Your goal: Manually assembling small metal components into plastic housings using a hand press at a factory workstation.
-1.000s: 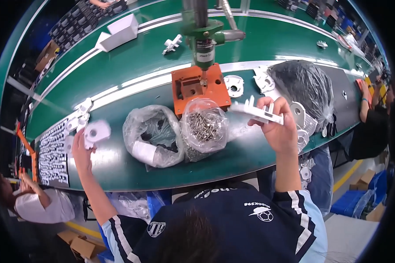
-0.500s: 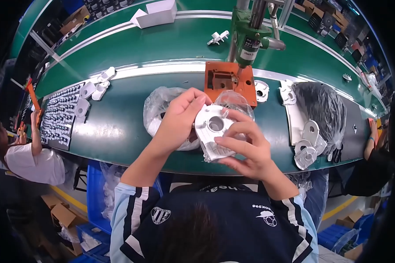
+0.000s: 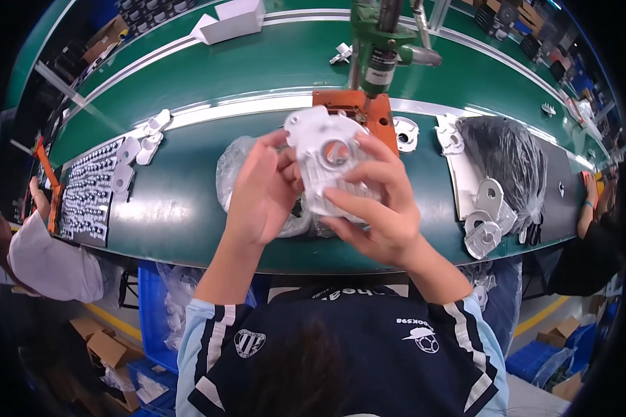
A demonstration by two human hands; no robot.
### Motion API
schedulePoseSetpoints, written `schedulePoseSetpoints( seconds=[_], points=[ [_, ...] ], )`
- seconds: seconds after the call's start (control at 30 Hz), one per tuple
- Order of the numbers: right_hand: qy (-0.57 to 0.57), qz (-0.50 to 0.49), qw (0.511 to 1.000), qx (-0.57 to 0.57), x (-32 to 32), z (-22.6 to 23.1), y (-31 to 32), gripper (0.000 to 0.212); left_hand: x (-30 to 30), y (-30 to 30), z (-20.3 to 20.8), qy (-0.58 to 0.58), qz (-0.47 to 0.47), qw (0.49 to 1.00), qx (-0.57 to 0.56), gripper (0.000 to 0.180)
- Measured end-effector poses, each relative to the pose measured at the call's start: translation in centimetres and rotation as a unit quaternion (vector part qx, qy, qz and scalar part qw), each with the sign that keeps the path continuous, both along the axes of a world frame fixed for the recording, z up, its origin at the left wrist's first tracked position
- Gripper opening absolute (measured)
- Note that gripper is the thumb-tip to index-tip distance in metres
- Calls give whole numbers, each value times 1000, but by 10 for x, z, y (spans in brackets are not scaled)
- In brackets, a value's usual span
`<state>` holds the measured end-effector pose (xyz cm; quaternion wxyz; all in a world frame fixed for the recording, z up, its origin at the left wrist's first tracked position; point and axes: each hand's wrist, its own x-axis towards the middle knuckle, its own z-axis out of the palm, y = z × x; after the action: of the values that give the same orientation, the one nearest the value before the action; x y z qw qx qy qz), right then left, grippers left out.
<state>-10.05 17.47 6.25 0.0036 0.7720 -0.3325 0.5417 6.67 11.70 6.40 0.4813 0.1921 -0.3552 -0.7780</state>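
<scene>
A white molded housing (image 3: 315, 170) with a round hole is held up in front of me, above the near part of the bench. My right hand (image 3: 379, 201) grips its right side, with fingers spread across the face. At its left edge is my left hand (image 3: 261, 191), fingers curled against the part; some fingertips are hidden. Behind the housing stands an orange fixture (image 3: 384, 125) under a green press (image 3: 382, 59). A clear plastic bag (image 3: 231, 170) lies on the bench behind my left hand, partly covered.
Rows of small parts (image 3: 90, 191) fill a board at left, beside white housings (image 3: 124, 167). At right are a dark plastic-wrapped bundle (image 3: 504, 156) and more white housings (image 3: 483, 236). One white part (image 3: 405, 134) lies beside the fixture. People work at both sides.
The housing has been raised away from me and turned, so its narrower end now points up and left. My left hand has shifted down along its left edge. The view has shifted slightly.
</scene>
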Motion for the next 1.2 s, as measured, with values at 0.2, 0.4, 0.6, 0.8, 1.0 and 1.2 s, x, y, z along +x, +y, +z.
schedulePoseSetpoints(
  seconds=[0.2, 0.4, 0.6, 0.8, 1.0, 1.2],
  points=[
    [-8, 67, 997, 40, 9, -3, -14, 35, 9, 12, -15, -41, 10, 999, 11, 23],
    [65, -79, 981, 166, -26, -30, -14, 27, 14, -53, -13, -538, 258, 666, -447, 19],
    [127, -91, 972, 176, -29, -50, -18, 15, -37, -110, -52, -578, 181, 442, -662, 14],
    [95, -80, 975, 182, -30, -54, -19, 15, -59, -117, -62, -486, 223, 385, -752, 13],
    [89, -75, 973, 197, -32, -52, -19, 17, -63, -113, -67, -479, 189, 384, -766, 12],
    [122, -86, 970, 192, -27, -46, -19, 16, -55, -117, -66, -586, -16, 478, -654, 21]
  ],
)
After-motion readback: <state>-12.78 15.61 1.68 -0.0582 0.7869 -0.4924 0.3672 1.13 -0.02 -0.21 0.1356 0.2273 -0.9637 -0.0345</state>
